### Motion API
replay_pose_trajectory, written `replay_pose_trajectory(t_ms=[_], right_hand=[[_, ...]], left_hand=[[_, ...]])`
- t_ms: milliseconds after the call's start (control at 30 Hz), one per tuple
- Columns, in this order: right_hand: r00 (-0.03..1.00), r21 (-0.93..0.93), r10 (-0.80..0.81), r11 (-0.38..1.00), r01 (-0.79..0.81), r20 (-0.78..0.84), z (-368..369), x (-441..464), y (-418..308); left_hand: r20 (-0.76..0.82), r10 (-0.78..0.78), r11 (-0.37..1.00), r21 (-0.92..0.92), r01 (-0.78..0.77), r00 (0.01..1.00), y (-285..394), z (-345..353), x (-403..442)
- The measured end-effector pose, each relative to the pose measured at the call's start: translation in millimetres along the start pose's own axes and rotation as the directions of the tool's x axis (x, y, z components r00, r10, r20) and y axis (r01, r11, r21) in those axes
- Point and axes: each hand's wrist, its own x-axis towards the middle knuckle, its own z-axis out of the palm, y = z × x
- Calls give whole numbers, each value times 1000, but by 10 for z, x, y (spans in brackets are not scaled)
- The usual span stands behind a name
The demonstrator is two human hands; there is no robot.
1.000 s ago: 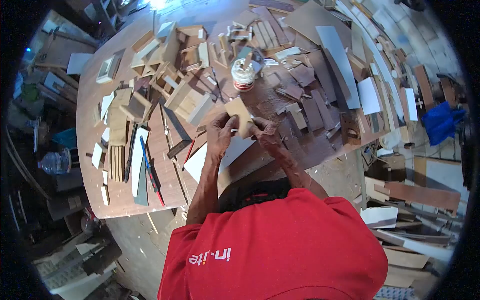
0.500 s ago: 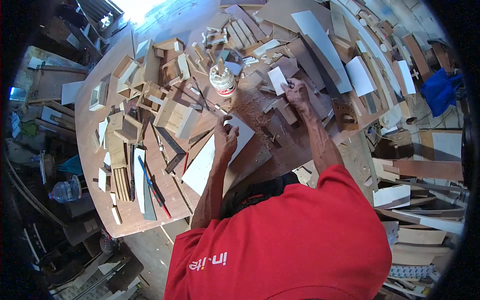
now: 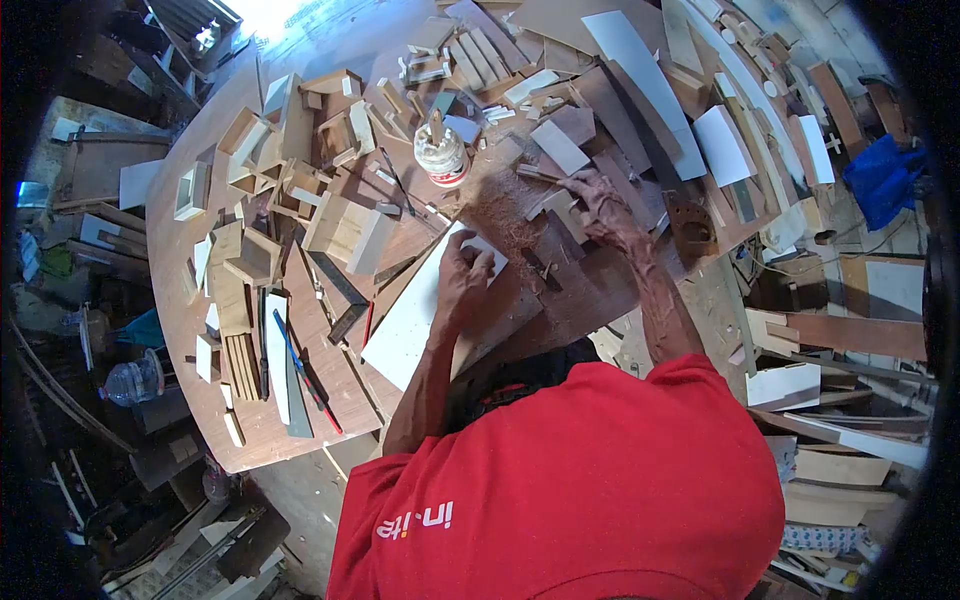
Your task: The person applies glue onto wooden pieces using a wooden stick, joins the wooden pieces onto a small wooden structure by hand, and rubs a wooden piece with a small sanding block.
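My left hand (image 3: 466,270) hovers over or rests on the upper part of a white board (image 3: 425,320), its fingers curled; whether anything small is between them is hidden. Over the wood scraps on the right, my right hand (image 3: 603,212) has its fingers spread, near a small wooden block (image 3: 565,215). Just beyond its fingertips a small white rectangular piece (image 3: 560,147) lies on the scraps. A white jar (image 3: 441,158) with a stick in it stands beyond both hands, with sawdust (image 3: 500,212) to its right.
Small wooden boxes (image 3: 345,228) stand on the left of the brown table (image 3: 215,400). Blue and red pencils or tools (image 3: 300,365) lie near the front edge. Long boards (image 3: 645,90) cover the far right. A blue bag (image 3: 882,182) is beyond the table's right side.
The small piece was between both hands, then in my right hand; now it lies on the scraps, released. My right hand has drawn back toward me and opened. My left hand moved onto the white board's area.
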Motion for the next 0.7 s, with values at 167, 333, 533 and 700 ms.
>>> replay_pose_trajectory(t_ms=[167, 333, 533, 700], right_hand=[[952, -32, -262, 962, 270, 156, 313, -86, 317], [933, -144, -216, 953, 266, 289, 262, -130, 250], [909, -261, -64, 948, 185, 412, 200, -373, -36], [926, -109, -56, 989, 104, 373, 142, -408, 45]], left_hand=[[281, 473, 718, 427, -550, 835, -61, 329, 37], [403, 186, 840, 408, -358, 896, -18, 605, 39], [437, 123, 868, 388, -310, 891, -249, 665, 128], [421, 128, 918, 293, -268, 898, -272, 725, 171]])
